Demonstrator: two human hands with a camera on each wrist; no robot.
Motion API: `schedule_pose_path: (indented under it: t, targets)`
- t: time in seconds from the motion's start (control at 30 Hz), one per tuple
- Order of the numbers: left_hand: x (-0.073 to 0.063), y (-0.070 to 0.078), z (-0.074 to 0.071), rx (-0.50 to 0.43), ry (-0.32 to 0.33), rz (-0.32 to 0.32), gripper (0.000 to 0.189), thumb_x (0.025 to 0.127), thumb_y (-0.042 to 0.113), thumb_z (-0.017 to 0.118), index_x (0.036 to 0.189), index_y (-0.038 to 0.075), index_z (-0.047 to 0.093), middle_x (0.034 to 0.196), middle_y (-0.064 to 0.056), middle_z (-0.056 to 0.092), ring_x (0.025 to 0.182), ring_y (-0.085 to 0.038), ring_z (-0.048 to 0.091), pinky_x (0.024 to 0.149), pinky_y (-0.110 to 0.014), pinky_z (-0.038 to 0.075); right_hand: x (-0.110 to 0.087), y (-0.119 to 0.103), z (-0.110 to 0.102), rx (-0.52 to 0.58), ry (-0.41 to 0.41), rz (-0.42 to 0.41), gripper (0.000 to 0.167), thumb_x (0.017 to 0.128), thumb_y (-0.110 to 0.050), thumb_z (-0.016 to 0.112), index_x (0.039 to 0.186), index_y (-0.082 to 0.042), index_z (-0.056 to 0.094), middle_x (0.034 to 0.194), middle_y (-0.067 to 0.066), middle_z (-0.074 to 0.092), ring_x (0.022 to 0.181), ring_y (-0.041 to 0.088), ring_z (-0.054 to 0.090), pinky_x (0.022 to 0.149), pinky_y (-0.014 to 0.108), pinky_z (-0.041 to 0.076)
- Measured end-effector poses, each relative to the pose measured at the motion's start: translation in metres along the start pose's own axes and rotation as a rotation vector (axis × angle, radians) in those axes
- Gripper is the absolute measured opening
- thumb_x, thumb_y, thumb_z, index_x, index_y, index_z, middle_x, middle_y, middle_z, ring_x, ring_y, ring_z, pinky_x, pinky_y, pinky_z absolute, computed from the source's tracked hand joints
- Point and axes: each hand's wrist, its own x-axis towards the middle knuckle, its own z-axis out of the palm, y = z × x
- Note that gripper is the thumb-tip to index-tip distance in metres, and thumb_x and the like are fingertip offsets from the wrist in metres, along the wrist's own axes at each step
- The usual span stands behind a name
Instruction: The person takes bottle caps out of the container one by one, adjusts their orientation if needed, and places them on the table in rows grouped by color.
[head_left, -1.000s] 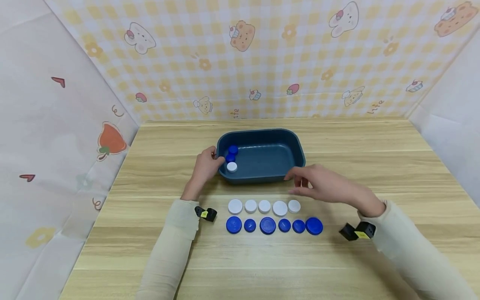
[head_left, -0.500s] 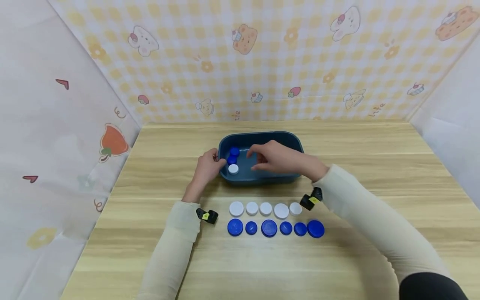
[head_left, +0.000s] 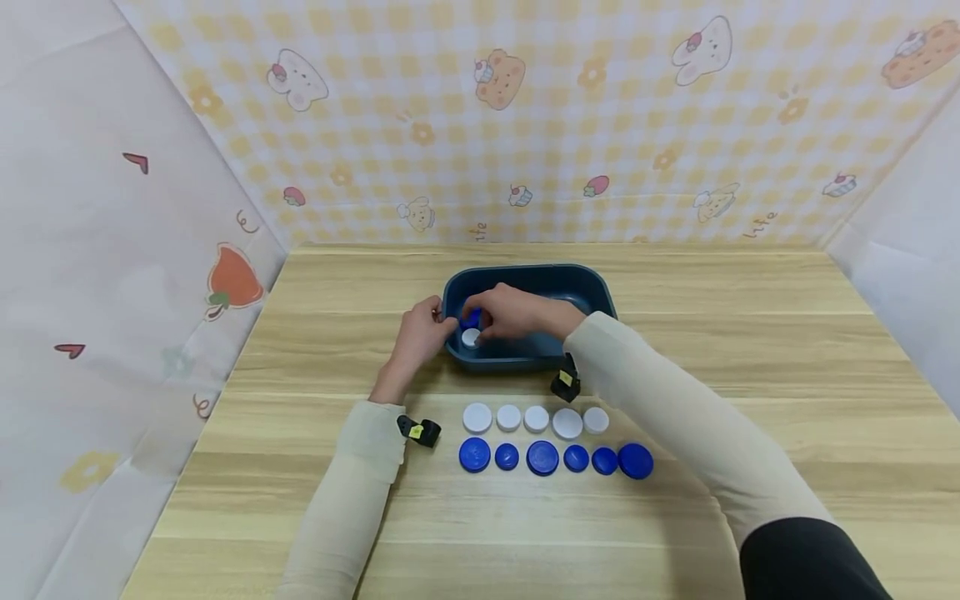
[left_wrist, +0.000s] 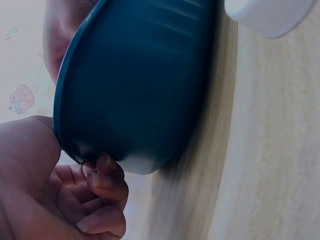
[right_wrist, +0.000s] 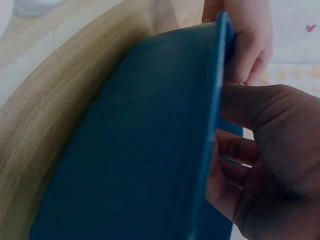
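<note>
A dark blue-green plastic basin (head_left: 540,364) stands on the table, with blue and white bottle caps at its left end. At its left rim my left hand (head_left: 416,333) grips the wall, thumb over the edge and fingers curled outside. Inside, my right hand (head_left: 517,312) reaches over the near wall to the caps. Its fingertips lie over a blue cap (head_left: 471,317), and its thumb is right at a white cap (head_left: 471,337). I cannot tell if the right fingers pinch a cap. In the right wrist view the basin wall (right_wrist: 135,135) hides those fingertips.
In front of the basin lie a row of several white caps (head_left: 536,419) and, nearer, a row of several blue caps (head_left: 542,457). The wooden table (head_left: 480,533) meets a patterned cloth wall (head_left: 555,167) behind.
My right hand has moved left, from the basin's near right edge across its inside to the caps at the left end. My left hand keeps its grip on the rim.
</note>
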Motion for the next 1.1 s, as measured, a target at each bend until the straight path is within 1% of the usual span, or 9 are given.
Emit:
schedule_pose_path:
  t: [0.17, 0.3, 0.47, 0.7, 0.83, 1.0, 1.1]
  targets:
    - [0.001, -0.001, 0.000, 0.007, 0.004, -0.003, 0.016, 0.087, 0.011, 0.057, 0.078, 0.007, 0.045, 0.068, -0.002, 0.042, 0.061, -0.017, 0.044, 0.052, -0.026, 0.032, 0.011, 0.003, 0.006, 0.007, -0.029, 0.026, 0.037, 0.090, -0.015, 0.068, 0.125, -0.010, 0.058, 0.090, 0.006, 0.063, 0.070, 0.016, 0.061, 0.057, 0.026, 0.052]
    - [0.001, -0.001, 0.000, 0.013, 0.009, 0.001, 0.016, 0.087, 0.010, 0.058, 0.077, 0.007, 0.045, 0.066, -0.001, 0.041, 0.059, -0.017, 0.043, 0.051, -0.026, 0.031, 0.015, 0.004, 0.011, 0.013, -0.048, 0.051, 0.038, 0.090, -0.014, 0.068, 0.126, -0.011, 0.058, 0.090, 0.006, 0.061, 0.070, 0.018, 0.061, 0.055, 0.025, 0.052]
    - [0.000, 0.000, -0.001, 0.005, 0.015, 0.000, 0.016, 0.086, 0.009, 0.057, 0.077, 0.007, 0.045, 0.066, -0.001, 0.042, 0.059, -0.017, 0.043, 0.051, -0.026, 0.032, 0.017, 0.004, 0.015, 0.007, -0.037, 0.067, 0.033, 0.090, -0.015, 0.069, 0.122, -0.013, 0.061, 0.089, 0.006, 0.060, 0.069, 0.018, 0.061, 0.054, 0.025, 0.052]
    - [0.000, -0.002, 0.003, 0.007, 0.023, 0.006, 0.016, 0.085, 0.010, 0.058, 0.076, 0.007, 0.045, 0.066, -0.001, 0.042, 0.059, -0.017, 0.043, 0.051, -0.026, 0.031, 0.017, 0.008, 0.018, -0.024, -0.032, 0.043, 0.029, 0.088, -0.020, 0.070, 0.116, -0.014, 0.064, 0.085, 0.005, 0.060, 0.064, 0.017, 0.060, 0.054, 0.025, 0.051]
    - [0.002, -0.003, 0.004, 0.005, 0.017, 0.011, 0.016, 0.086, 0.010, 0.058, 0.077, 0.007, 0.045, 0.066, -0.001, 0.041, 0.059, -0.017, 0.043, 0.051, -0.026, 0.031, 0.017, 0.010, 0.019, -0.021, -0.034, 0.031, 0.029, 0.088, -0.019, 0.071, 0.115, -0.013, 0.064, 0.087, 0.006, 0.060, 0.066, 0.017, 0.061, 0.054, 0.025, 0.051]
    - [0.002, -0.003, 0.003, 0.009, 0.019, 0.011, 0.016, 0.085, 0.010, 0.058, 0.076, 0.007, 0.045, 0.065, -0.001, 0.041, 0.059, -0.017, 0.043, 0.050, -0.026, 0.031, 0.018, 0.012, 0.021, -0.031, -0.010, -0.005, 0.028, 0.086, -0.017, 0.073, 0.113, -0.012, 0.065, 0.085, 0.005, 0.061, 0.064, 0.016, 0.061, 0.053, 0.025, 0.050]
    - [0.002, -0.003, 0.003, 0.012, 0.021, 0.009, 0.016, 0.085, 0.010, 0.057, 0.076, 0.007, 0.045, 0.066, -0.001, 0.042, 0.059, -0.017, 0.043, 0.050, -0.026, 0.031, 0.018, 0.013, 0.022, -0.008, -0.003, -0.009, 0.027, 0.085, -0.016, 0.074, 0.111, -0.012, 0.065, 0.084, 0.006, 0.062, 0.063, 0.016, 0.061, 0.054, 0.025, 0.051]
